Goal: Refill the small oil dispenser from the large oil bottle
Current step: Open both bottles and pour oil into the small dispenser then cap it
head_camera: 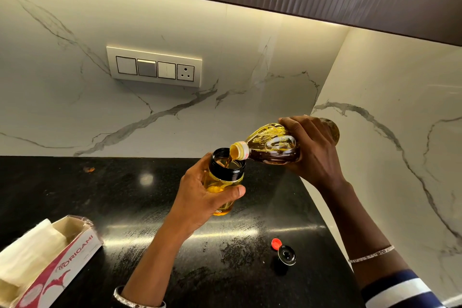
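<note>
**Black granite counter, oil pouring from bottle to dispenser**

Dark polished counter (100,195) runs below white veined marble walls, and I am working above it near the corner.

My right hand (312,147) wraps the belly of the large oil bottle (272,144), fingers curled over the top and thumb underneath. The bottle is tipped nearly flat, its open mouth just over the rim of the small oil dispenser (226,170). A brown stream of oil falls into the opening. I judge the bottle to be thin clear plastic that gives under a squeeze, so a firm hold round the widest part suits it better than a tight clench. Its weight will slide toward the neck as the oil runs forward.

My left hand (200,197) grasps the dispenser round its lower body, thumb across the front, tilting it slightly toward the bottle. It seems lifted off the counter, though I cannot be sure. It looks like glass, so rigid, breakable and growing heavier. Any drip down the side would make it slippery.

A red cap (276,243) and a black lid (287,255) lie on the counter near my right forearm. An open tissue box (50,257) sits at the left edge.
</note>
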